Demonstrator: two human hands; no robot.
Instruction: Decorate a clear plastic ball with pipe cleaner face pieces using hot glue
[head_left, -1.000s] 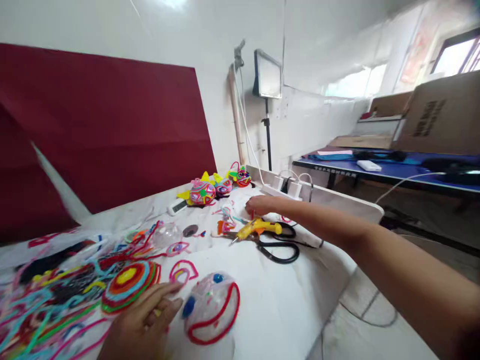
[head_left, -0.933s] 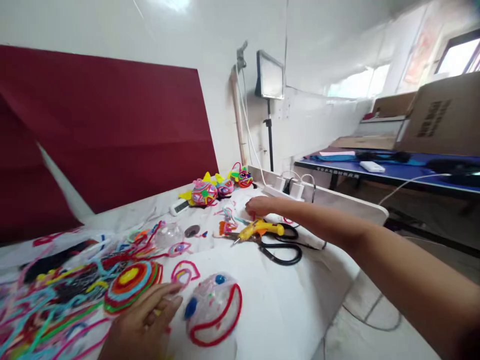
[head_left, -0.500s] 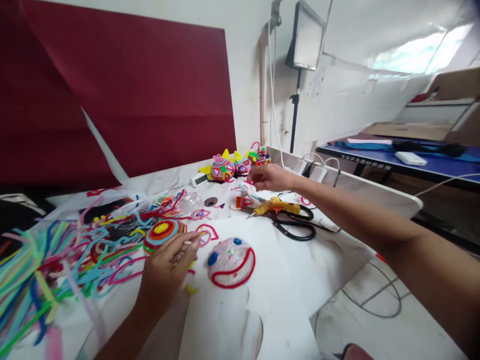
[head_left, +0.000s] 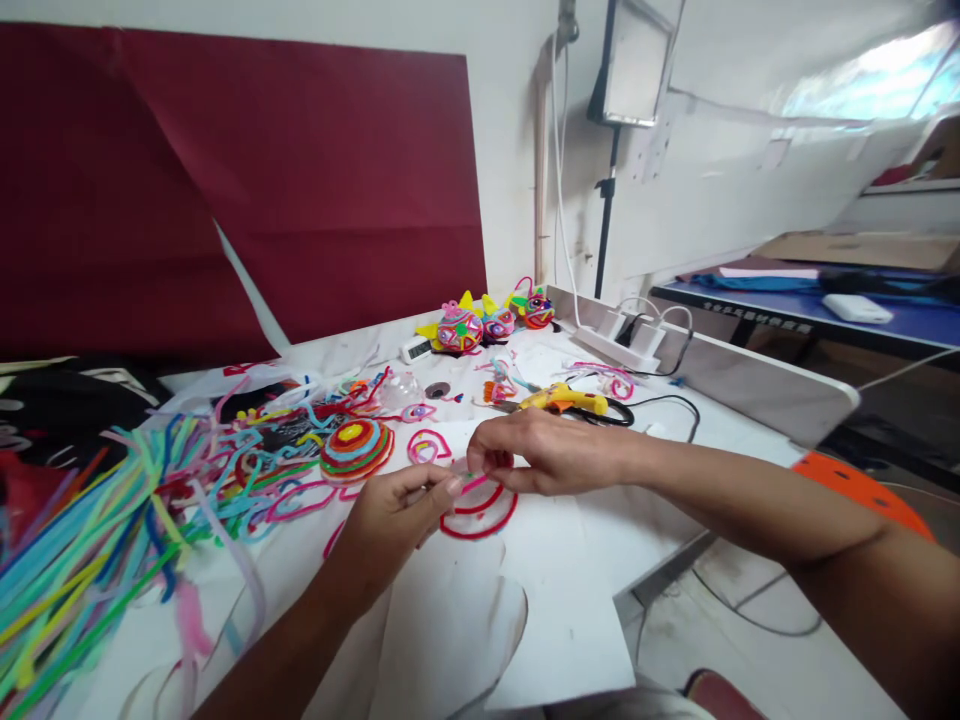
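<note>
My left hand (head_left: 401, 515) is closed in a pinch, its fingertips near those of my right hand (head_left: 529, 450). My right hand is bent down with its fingers closed too. A small pinkish bit shows between the hands, too unclear to name. Just beneath them lies a clear plastic dome (head_left: 474, 518) with a red pipe-cleaner outline, mostly covered by my hands. Beside my left hand sit a coil-striped dome (head_left: 357, 450) and a pink pipe-cleaner loop (head_left: 427, 447). Behind my right hand lies a yellow glue gun (head_left: 562, 398), with black-handled scissors (head_left: 619, 411) partly hidden.
Many coloured pipe cleaners (head_left: 97, 560) spread over the left side. Several decorated balls (head_left: 459, 328) stand at the back near a small white timer (head_left: 415, 349). A power strip (head_left: 626, 345) with cables lies by the raised right edge (head_left: 780, 385). White paper (head_left: 450, 620) covers the front.
My right hand has come back from the rear of the table to the clear dome, meeting my left hand there. The view has shifted slightly. My hands now cover the dome's blue spots.
</note>
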